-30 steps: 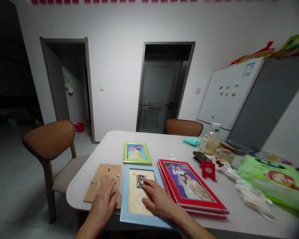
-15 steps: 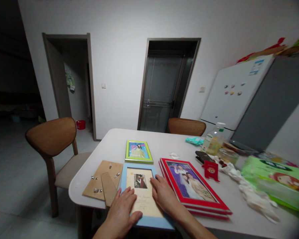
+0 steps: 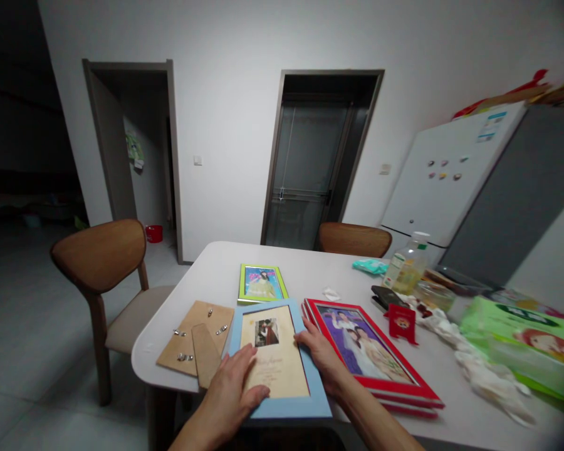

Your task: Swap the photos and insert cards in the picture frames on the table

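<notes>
A light blue picture frame (image 3: 287,408) lies before me, its far side tilted up a little from the table. Inside its border sits a cream paper insert (image 3: 282,382) with a small printed photo. My left hand (image 3: 237,383) rests flat on the insert and the frame's left side, fingers stretched out. At the right side, my right hand (image 3: 323,356) grips the border, its thumb over the insert's edge. To the left is a brown backing board (image 3: 176,356) with metal clips and a stand leg. A green picture frame (image 3: 262,283) lies just beyond.
Red picture frames (image 3: 357,338) are stacked close to my right hand on the white table (image 3: 192,275). Farther right stand a bottle (image 3: 407,266), a small red stand (image 3: 402,322), crumpled tissues (image 3: 484,376) and a green tissue pack (image 3: 521,338). A wooden chair (image 3: 98,257) is at left.
The blue frame's far end has come up and tilted toward me. My right hand has shifted outward from the insert onto the right border. My left hand stays on the left side.
</notes>
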`<action>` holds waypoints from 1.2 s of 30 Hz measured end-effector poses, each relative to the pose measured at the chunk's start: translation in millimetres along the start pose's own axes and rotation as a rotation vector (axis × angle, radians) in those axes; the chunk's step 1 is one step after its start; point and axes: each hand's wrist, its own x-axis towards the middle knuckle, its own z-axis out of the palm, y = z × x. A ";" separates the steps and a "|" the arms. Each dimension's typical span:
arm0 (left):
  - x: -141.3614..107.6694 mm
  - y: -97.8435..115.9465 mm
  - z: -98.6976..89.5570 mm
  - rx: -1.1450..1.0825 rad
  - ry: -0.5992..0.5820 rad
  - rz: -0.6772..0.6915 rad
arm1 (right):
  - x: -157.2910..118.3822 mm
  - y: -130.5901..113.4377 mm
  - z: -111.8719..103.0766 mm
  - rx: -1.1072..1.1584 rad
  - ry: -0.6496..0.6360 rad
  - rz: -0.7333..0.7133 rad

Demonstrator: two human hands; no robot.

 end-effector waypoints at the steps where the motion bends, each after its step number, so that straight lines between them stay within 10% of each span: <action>1: 2.9 3.1 -0.1 -0.017 0.007 0.008 | -3.7 -6.4 3.8 0.056 -0.003 0.000; 9: 20.5 33.3 0.9 0.003 -0.032 0.146 | -21.0 -44.2 21.3 -0.005 0.013 -0.101; 27: 6.3 29.6 -0.4 0.014 -0.092 0.077 | -5.7 -13.7 14.1 0.200 -0.140 0.077; 36: 4.9 16.6 7.5 0.028 0.203 0.216 | -6.4 -16.4 17.1 0.293 -0.124 0.108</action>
